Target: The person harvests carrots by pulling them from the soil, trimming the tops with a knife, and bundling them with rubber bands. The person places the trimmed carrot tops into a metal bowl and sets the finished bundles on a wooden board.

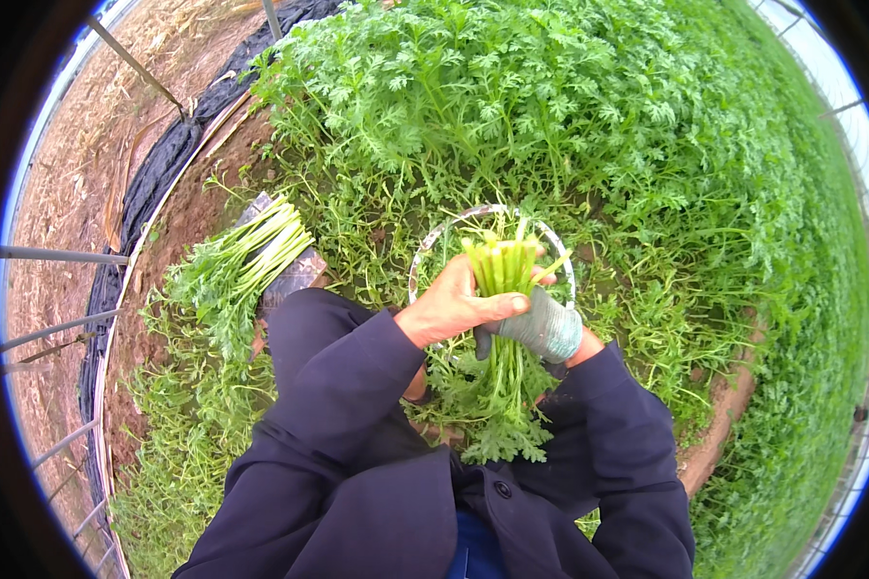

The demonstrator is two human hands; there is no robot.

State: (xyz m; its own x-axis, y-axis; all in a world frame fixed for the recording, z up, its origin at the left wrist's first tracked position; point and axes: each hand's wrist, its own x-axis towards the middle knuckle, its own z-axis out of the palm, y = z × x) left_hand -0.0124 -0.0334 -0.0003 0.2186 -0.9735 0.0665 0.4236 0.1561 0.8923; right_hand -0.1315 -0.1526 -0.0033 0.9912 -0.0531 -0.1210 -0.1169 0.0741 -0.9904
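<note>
In front of my lap I hold a bunch of leafy greens (503,264), its pale cut stems upward and its feathery leaves hanging towards me. My bare left hand (463,300) wraps the stems from the left, thumb across the front. From the right, my right hand (539,326), in a grey-green knit glove with dark fingers, grips the bunch lower down; its fingers are partly hidden. Behind the bunch shows a worn, round white rim (414,264), its centre largely covered by my hands and the greens.
At left, a heap of cut greens (279,242) lies on a dark-covered block (293,279) beside my knee. Dense standing greens (478,87) fill the far side and right. Black plastic sheeting (159,163) and metal poles (65,255) line the left edge. Trimmed stalks (362,224) litter the ground.
</note>
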